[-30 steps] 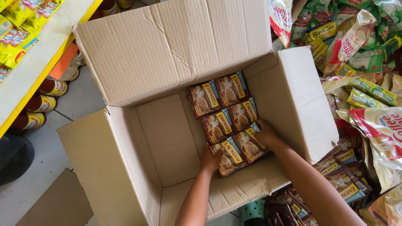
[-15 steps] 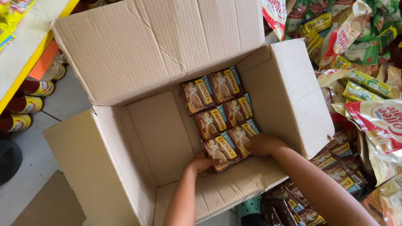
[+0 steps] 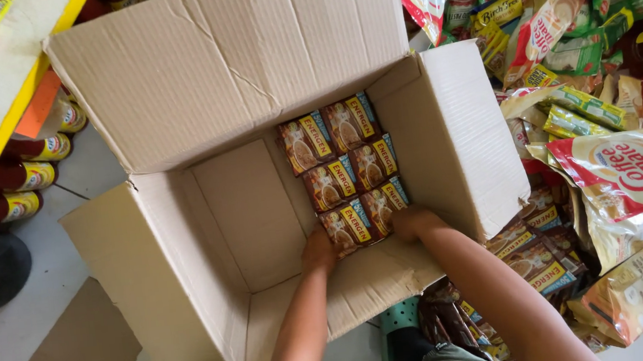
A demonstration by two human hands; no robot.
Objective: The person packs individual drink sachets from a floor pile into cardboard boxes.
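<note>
Both hands reached into the box [image 3: 263, 234]: the left hand [image 3: 318, 250] and right hand [image 3: 412, 221] each clamped an end of the nearest packet row [image 3: 364, 217], against the box's right wall. Pressing evenly from both sides, I judged, would seat it flat beside the other rows [image 3: 338, 151]

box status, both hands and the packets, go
Left hand and right hand both down in the cardboard box, gripping the nearest brown sachet pack. Two more rows behind it. Left half of the box floor bare; nothing blocking.
</note>
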